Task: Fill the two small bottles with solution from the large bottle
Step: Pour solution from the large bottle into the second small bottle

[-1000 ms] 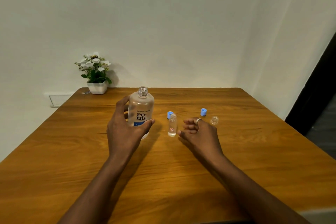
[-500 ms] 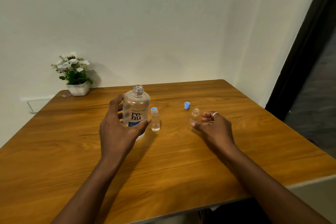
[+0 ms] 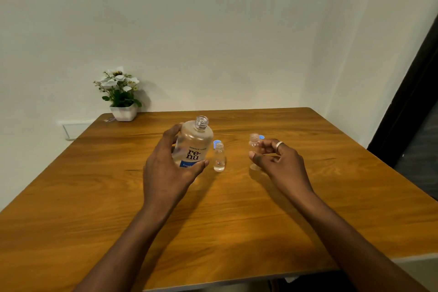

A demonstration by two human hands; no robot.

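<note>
My left hand [image 3: 169, 168] grips the large clear bottle [image 3: 195, 142], which is uncapped, tilted slightly to the right and lifted off the wooden table [image 3: 213, 220]. Just right of it stands a small clear bottle [image 3: 219, 157] with liquid inside and no cap; a blue cap [image 3: 216, 142] lies behind it. My right hand [image 3: 278, 161], with a ring on one finger, pinches the second small bottle [image 3: 254, 143], which is open at the top. A second blue cap [image 3: 261, 137] shows just behind that bottle.
A white pot of white flowers [image 3: 122, 99] stands at the table's far left corner against the wall. A wall socket plate [image 3: 75, 128] sits left of the table. A dark doorway [image 3: 417, 102] is on the right.
My right hand has taken hold of the second small bottle and raised it. My left hand has lifted and tilted the large bottle slightly. The camera has swung back to the left.
</note>
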